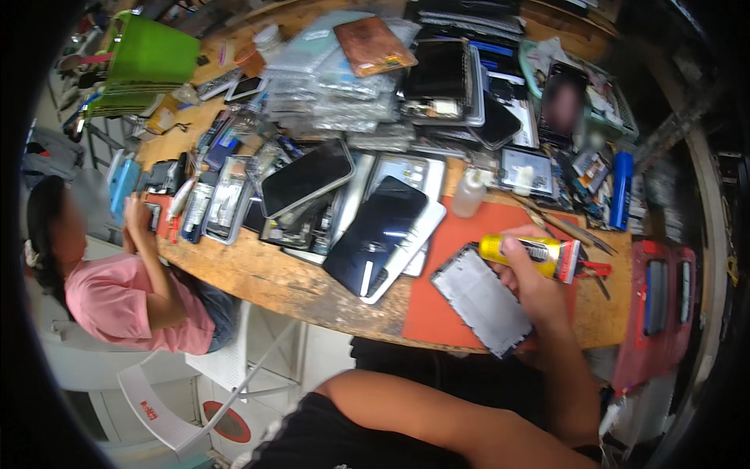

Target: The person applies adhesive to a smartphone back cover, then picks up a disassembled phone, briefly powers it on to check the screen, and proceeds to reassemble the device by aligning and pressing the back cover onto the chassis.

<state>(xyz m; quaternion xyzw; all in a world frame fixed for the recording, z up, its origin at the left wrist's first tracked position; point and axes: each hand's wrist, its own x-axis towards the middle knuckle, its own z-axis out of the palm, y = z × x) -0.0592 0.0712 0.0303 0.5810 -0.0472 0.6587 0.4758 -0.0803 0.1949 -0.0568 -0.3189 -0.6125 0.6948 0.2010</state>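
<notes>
My right hand point(525, 273) is closed around a yellow tube point(551, 254) with a red nozzle. Beneath it, a phone-sized grey panel with dark edges point(476, 301) lies tilted on an orange mat point(426, 320). My left arm crosses the lower edge of the view, its hand out of sight. Beside the mat are a clear squeeze bottle point(469, 195), pointed metal tools point(570, 230) and a dark tablet-like device point(371, 230) resting on white pieces.
The wooden bench point(219, 273) carries stacked wrapped parts point(328, 94), many phones, a green bin point(156, 47) and a blue cylinder point(623, 191). A co-worker in pink point(125, 301) works at the left beside a white chair point(156, 391). A red case point(652, 305) stands right.
</notes>
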